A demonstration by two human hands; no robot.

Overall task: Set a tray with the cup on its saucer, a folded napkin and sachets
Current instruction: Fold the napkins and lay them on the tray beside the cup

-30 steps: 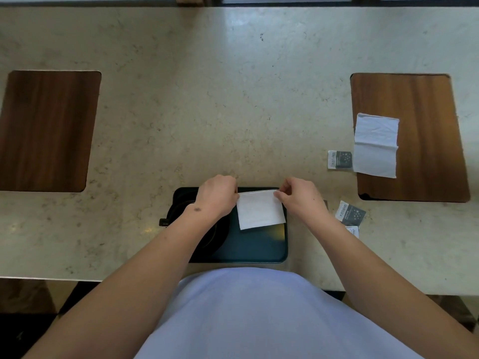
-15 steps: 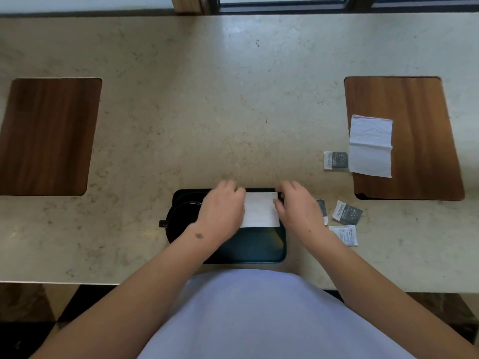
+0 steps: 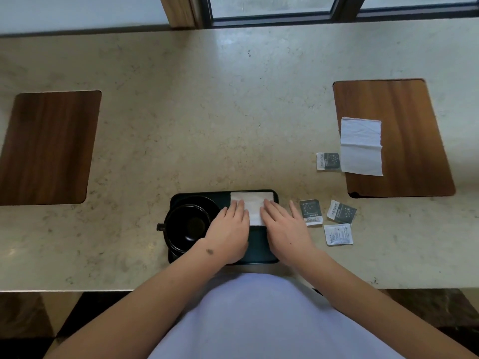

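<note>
A dark tray lies at the near edge of the stone counter. On its left part a black cup stands on a black saucer, handle to the left. A white folded napkin lies on the tray's far right part. My left hand and my right hand both press flat on the napkin with straight fingers. Three sachets lie on the counter right of the tray: a dark one, another dark one and a white one.
A second white napkin lies on a wooden inlay at the right, with a dark sachet beside it. Another wooden inlay sits at the left. A window frame runs along the far edge.
The napkin went from held by its edges, tilted, to lying square on the tray's far right. Both hands flattened onto it. The camera view tilted up a little.
</note>
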